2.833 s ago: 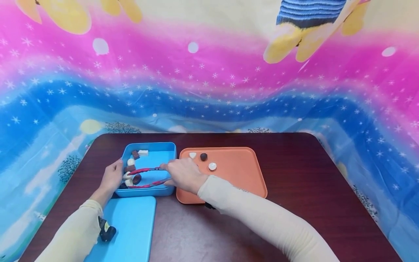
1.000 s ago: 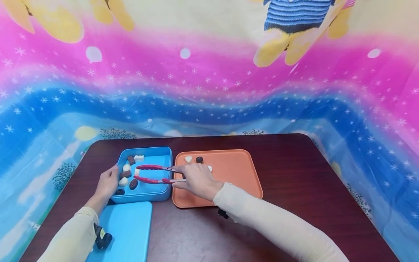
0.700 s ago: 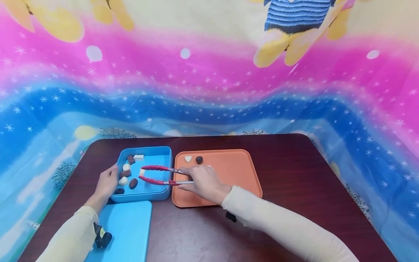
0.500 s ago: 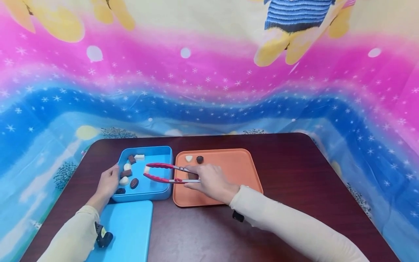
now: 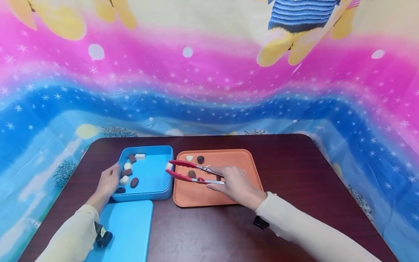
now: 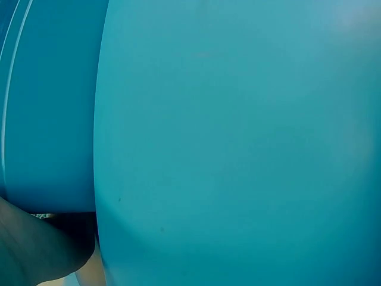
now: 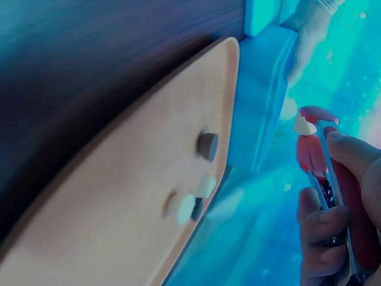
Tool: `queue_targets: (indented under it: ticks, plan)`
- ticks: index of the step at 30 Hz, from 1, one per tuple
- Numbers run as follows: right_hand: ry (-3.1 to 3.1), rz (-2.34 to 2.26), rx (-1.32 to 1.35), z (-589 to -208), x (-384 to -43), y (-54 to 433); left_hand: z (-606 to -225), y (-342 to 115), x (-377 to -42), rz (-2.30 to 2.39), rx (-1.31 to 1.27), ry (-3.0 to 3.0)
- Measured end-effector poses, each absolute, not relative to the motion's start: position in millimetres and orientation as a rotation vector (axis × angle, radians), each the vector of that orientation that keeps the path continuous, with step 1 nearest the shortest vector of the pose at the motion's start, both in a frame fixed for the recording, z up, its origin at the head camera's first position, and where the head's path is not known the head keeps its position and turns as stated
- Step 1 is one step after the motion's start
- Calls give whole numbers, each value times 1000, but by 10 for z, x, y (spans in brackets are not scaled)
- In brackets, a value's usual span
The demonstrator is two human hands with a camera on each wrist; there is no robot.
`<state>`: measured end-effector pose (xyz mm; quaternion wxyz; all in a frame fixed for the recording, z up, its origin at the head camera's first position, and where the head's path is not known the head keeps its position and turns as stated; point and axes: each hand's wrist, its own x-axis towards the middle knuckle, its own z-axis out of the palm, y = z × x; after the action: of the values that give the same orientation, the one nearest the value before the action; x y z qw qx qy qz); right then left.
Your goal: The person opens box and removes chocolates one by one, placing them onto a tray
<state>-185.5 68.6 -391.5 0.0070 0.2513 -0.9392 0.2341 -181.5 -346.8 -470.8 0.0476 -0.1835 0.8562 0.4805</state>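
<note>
My left hand (image 5: 107, 183) holds the left side of a blue box (image 5: 144, 197). Inside the box lie several chocolates, among them a dark oval one (image 5: 134, 182) and a white bar (image 5: 140, 156). My right hand (image 5: 237, 183) grips red-tipped metal tongs (image 5: 183, 163). Between the tong tips sits a small white chocolate (image 5: 168, 166), overlapping the box's right rim in the head view. The right wrist view shows the same white piece (image 7: 305, 125) pinched in the tongs. Below the tongs is an orange tray (image 5: 209, 198), partly hidden by my right hand.
On the tray are a white heart-shaped chocolate (image 5: 189, 158), a dark round one (image 5: 200, 159) and a brown one (image 5: 192, 174), with others partly covered. A blue lid (image 5: 131, 225) lies in front of the box on the dark table (image 5: 183, 233). A printed curtain (image 5: 209, 94) hangs behind.
The tongs came away from the chocolates at the box's left with a white piece in them, and have moved right to the box's right rim. My left hand stays at the box.
</note>
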Motion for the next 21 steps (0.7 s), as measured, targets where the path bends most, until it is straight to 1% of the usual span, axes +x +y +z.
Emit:
queue_targets:
  ticks: [12,21]
  plan:
    - [-2967,682,665,-3938,-1847,1182,-4698,-3429,-1841,1479,-603,2585]
    - [-2995,695,539,-4028,-1881,1557,-4706,-3431,-1822,1477,-598,2593]
